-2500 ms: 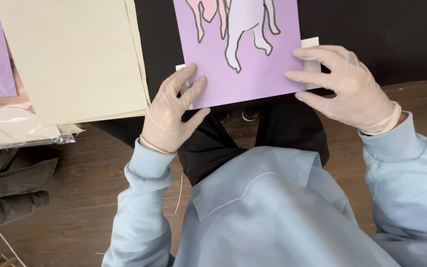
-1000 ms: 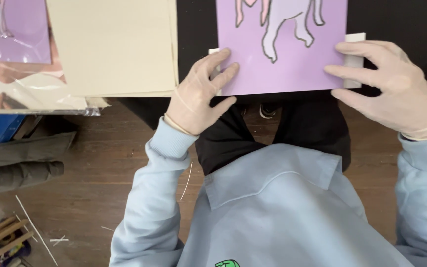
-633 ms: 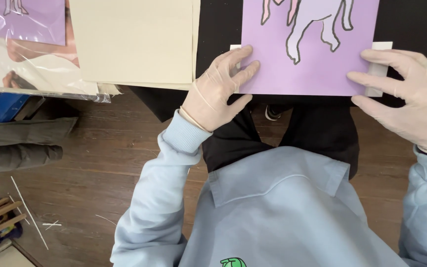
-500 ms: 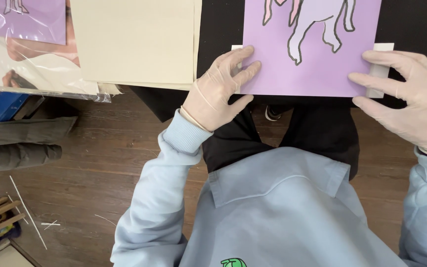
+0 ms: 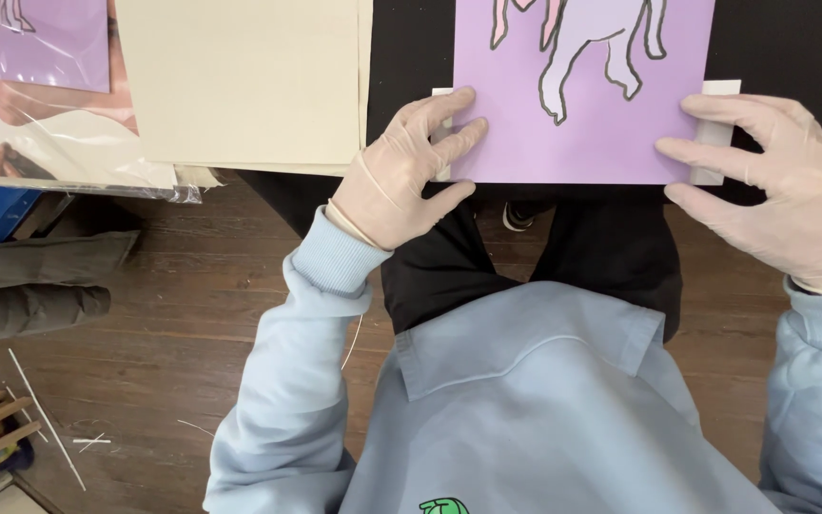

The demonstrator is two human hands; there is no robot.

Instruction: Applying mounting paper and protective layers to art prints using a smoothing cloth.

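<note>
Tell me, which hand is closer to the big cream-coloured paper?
Left. The left hand rests on the near left edge of the purple sheet, just right of the cream paper. The right hand is at the sheet's far right edge, much farther away.

gloved hands [image 5: 401, 171], purple animal sheet [image 5: 587, 105], cream paper [image 5: 244, 81]

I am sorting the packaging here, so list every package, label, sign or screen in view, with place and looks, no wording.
Clear plastic sleeve: far left on the table, flat, glossy, with a small purple picture card at its top.
Labels, signs, screens: none in view.
Both gloved hands press a large purple card, not a package.
</note>
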